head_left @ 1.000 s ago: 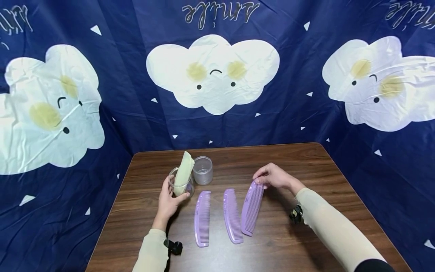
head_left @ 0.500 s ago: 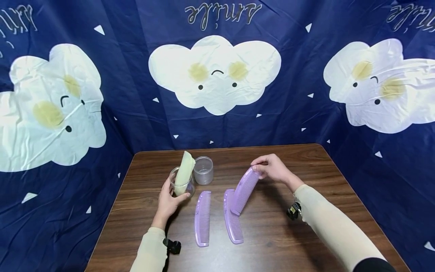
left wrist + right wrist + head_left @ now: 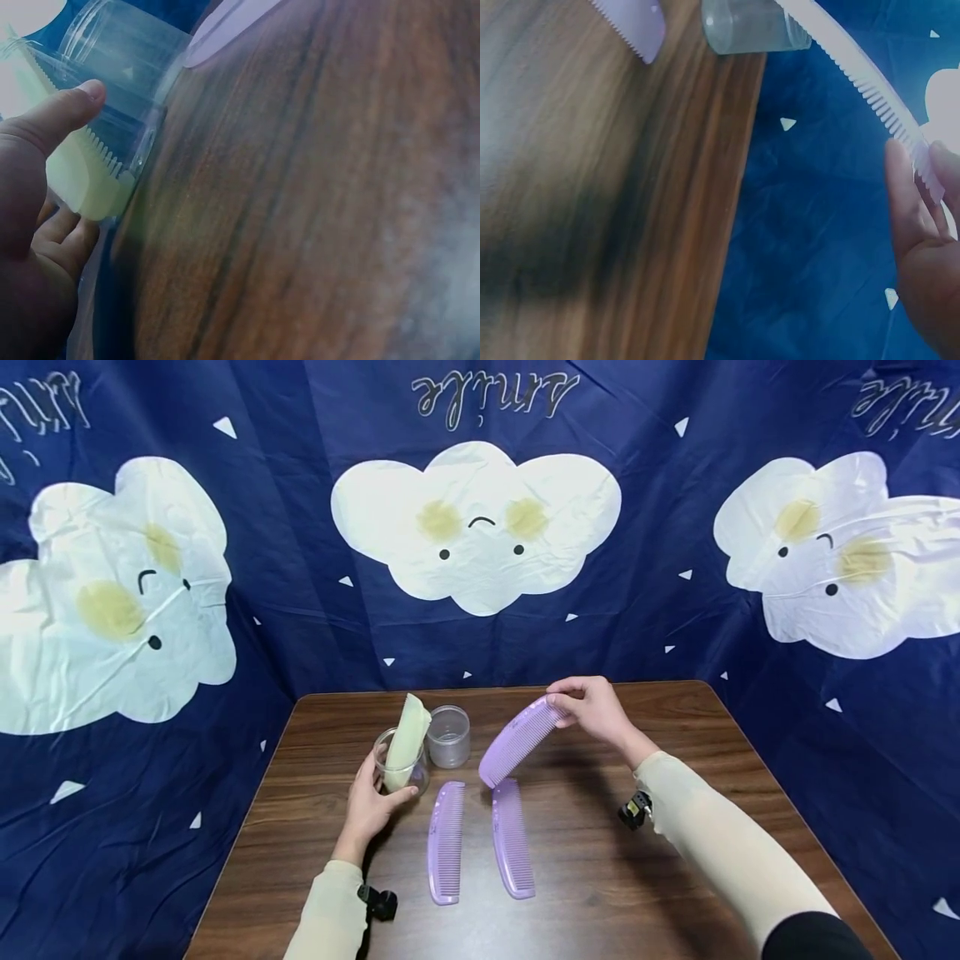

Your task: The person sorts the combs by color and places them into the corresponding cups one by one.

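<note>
My left hand [image 3: 369,810] grips a clear round jar [image 3: 422,779] from its near left side, thumb across the front. Inside that jar lean pale green combs [image 3: 407,739], their upper ends sticking out over the rim; how many there are I cannot tell. My right hand [image 3: 596,710] pinches one end of a purple comb [image 3: 517,739], raised and slanting down to the left, its low end near a second clear jar [image 3: 448,739]. In the right wrist view the pinched comb [image 3: 862,71] runs between thumb and fingers.
Two more purple combs lie on the brown wooden table [image 3: 600,893]: a left comb [image 3: 447,843] and a right comb [image 3: 513,839]. A dark blue curtain [image 3: 480,647] with clouds hangs behind the table's far edge.
My right hand has lifted the purple comb off the table and carried it away from me and leftward, tilting it toward the second jar. The left hand stays at its jar.
</note>
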`<act>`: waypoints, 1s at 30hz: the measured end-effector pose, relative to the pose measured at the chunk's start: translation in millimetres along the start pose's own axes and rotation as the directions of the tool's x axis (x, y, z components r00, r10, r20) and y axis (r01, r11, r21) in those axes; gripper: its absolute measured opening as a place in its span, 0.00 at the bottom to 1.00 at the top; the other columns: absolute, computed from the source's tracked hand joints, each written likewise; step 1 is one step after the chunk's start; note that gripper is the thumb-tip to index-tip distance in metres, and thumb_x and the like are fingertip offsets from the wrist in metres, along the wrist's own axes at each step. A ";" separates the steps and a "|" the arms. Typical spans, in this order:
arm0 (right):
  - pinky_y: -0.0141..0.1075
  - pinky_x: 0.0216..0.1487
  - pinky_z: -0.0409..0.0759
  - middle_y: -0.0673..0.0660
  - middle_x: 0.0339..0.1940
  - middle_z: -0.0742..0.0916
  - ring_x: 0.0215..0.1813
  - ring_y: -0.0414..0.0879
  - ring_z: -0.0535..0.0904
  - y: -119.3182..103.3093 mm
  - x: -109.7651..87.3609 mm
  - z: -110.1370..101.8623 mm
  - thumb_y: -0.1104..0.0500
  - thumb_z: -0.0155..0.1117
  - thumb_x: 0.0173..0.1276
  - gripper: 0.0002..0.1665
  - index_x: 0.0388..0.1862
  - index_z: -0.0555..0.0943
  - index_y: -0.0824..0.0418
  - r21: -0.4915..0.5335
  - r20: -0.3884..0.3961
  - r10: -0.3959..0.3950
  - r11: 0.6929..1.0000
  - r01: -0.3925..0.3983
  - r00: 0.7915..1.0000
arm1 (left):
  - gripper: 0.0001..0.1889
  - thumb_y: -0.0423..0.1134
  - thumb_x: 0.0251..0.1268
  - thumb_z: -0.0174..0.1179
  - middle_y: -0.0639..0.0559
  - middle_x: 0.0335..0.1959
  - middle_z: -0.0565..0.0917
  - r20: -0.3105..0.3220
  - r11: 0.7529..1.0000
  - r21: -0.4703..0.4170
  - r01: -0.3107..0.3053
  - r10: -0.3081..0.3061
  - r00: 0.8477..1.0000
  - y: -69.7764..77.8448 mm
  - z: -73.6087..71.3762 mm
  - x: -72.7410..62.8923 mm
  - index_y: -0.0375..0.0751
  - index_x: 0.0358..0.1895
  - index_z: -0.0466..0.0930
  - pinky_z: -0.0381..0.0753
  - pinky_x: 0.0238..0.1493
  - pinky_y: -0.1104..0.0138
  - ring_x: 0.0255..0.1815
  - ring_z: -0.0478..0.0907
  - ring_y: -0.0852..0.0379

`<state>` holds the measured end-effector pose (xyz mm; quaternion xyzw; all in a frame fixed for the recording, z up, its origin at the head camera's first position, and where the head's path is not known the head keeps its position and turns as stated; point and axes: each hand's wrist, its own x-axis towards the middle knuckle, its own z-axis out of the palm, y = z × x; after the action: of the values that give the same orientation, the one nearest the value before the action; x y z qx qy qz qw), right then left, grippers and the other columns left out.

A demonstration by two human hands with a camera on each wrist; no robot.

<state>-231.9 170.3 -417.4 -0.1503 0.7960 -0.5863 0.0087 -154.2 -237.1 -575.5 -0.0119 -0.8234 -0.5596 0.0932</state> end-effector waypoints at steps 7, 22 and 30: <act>0.46 0.31 0.92 0.70 0.44 0.88 0.28 0.53 0.90 -12.9 14.9 10.1 0.66 0.71 0.68 0.11 0.47 0.87 0.71 -0.002 -0.114 -0.076 0.997 0.076 0.991 | 0.56 0.36 0.49 0.82 0.40 0.80 0.62 0.010 1.000 -0.001 0.002 -0.002 1.000 4.9 0.6 1.9 0.39 0.80 0.55 0.65 0.80 0.49 0.79 0.61 0.41; 0.37 0.29 0.92 0.65 0.43 0.89 0.28 0.45 0.89 -22.5 39.6 38.4 0.65 0.72 0.68 0.12 0.46 0.86 0.71 -0.024 -0.278 -0.142 0.990 0.141 0.950 | 0.55 0.34 0.46 0.82 0.39 0.77 0.66 -0.027 1.000 -0.002 -0.012 0.012 1.000 1.7 0.8 -0.4 0.37 0.78 0.58 0.66 0.80 0.49 0.78 0.64 0.40; 0.46 0.30 0.92 0.62 0.40 0.90 0.28 0.46 0.89 -19.5 48.3 53.1 0.63 0.74 0.66 0.10 0.44 0.88 0.68 -0.068 -0.289 -0.164 0.986 0.151 0.943 | 0.54 0.34 0.45 0.83 0.35 0.76 0.67 -0.035 1.000 0.006 -0.006 0.006 0.999 0.8 -0.5 -2.6 0.36 0.77 0.59 0.67 0.78 0.49 0.77 0.65 0.39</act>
<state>-263.5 103.6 -407.9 -0.1249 0.7867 -0.5830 -0.1600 -151.5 -237.1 -575.1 -0.0043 -0.8233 -0.5569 0.1094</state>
